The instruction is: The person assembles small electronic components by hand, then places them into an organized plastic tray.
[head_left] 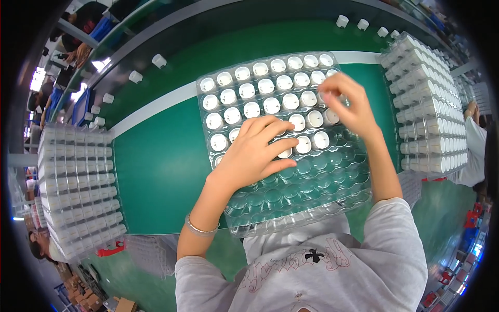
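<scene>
Currently, the left hand (244, 153) covers part of the near rows of white cups (278, 65) in the clear tray (291, 200), which lies centrally on the green worktop (156, 182). The left fingers (279, 128) are spread; their tips are at the cups. The right hand (354, 106) is above the tray's right edge, with fingers curled and blurred; whether they pinch a cup cannot be told. It hides the cups beneath it. Layered plastic at the tray's near edge makes any lower trays hard to count. The outer parts of both stacks blur toward the dark rim.

The tray's near edge reaches the grey shirt (332, 265). A wide green surface separates the tray from the left stack (75, 192); a narrower band separates it from the right stack (426, 104). A white strip (156, 109) runs behind the tray.
</scene>
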The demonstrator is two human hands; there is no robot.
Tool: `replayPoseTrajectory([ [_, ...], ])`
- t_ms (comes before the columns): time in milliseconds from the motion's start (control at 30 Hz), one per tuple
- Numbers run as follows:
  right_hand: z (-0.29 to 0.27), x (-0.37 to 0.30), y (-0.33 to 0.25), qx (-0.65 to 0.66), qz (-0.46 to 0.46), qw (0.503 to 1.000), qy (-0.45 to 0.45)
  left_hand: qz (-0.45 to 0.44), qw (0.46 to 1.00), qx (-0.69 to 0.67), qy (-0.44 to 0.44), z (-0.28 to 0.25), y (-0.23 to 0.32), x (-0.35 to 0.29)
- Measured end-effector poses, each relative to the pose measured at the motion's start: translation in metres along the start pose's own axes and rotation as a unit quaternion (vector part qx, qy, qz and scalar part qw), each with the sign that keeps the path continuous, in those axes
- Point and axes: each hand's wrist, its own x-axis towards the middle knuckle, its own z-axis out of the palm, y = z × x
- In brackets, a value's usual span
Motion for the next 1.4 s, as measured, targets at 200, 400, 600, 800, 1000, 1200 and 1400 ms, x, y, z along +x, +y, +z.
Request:
replayPoseTrajectory([
  [200,-0.047,0.067,0.143,-0.170,0.118,0.959,0.193,-0.013,1.000,-0.017,-0.011,-0.002,0.001,0.002],
  [400,-0.058,0.121,0.206,-0.351,0.190,0.886,0.236,-0.014,0.999,-0.033,-0.012,-0.002,0.001,0.002],
  [600,-0.061,0.148,0.198,-0.316,0.355,0.868,0.141,-0.027,0.998,-0.047,-0.023,-0.002,0.000,-0.001],
  [800,-0.084,0.141,0.220,-0.498,0.270,0.785,0.249,-0.029,0.998,-0.045,-0.028,-0.003,0.001,0.000],
  [1000,-0.091,0.124,0.244,-0.310,0.197,0.895,0.254,-0.021,0.999,-0.036,-0.030,-0.002,-0.001,0.001],
  [1200,-0.060,0.129,0.202,-0.127,0.109,0.945,0.280,-0.014,0.998,-0.053,0.015,-0.003,-0.003,0.004],
  [1400,0.004,0.096,0.025,0.358,0.167,0.918,-0.031,-0.039,0.964,-0.054,0.259,-0.004,-0.008,0.001],
])
